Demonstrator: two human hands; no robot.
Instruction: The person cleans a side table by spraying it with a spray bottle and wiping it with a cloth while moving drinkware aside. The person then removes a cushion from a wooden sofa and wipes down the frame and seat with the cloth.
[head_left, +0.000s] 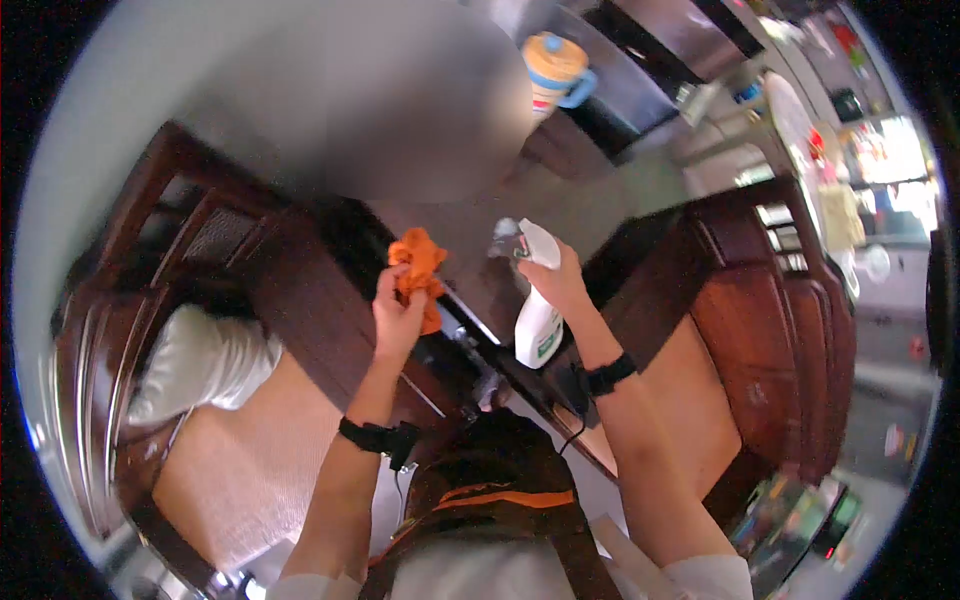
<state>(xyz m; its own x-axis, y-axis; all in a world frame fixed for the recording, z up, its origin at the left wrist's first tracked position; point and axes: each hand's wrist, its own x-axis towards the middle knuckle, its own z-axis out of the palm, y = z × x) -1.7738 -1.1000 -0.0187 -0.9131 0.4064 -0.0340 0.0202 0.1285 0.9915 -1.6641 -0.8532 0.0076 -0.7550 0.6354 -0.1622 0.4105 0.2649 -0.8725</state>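
My left hand (pixel 398 312) is closed around a crumpled orange cloth (pixel 420 257), held over the edge of a dark wooden piece of furniture. My right hand (pixel 562 282) grips a white spray bottle (pixel 538 332) by its neck, just below the trigger head. The bottle is upright and slightly tilted, with a green mark on its label. Its nozzle points away from me over a dark, glossy surface (pixel 465 230), and a pale whitish patch shows beside the nozzle. The cloth and the bottle are apart.
Dark wooden seats with tan pads (pixel 255 455) stand on both sides; a whitish cushion (pixel 205 365) lies on the left one. A yellow and blue handled cup (pixel 556 68) stands farther off. A grey blur hides the upper middle. Cluttered shelves and a table fill the far right.
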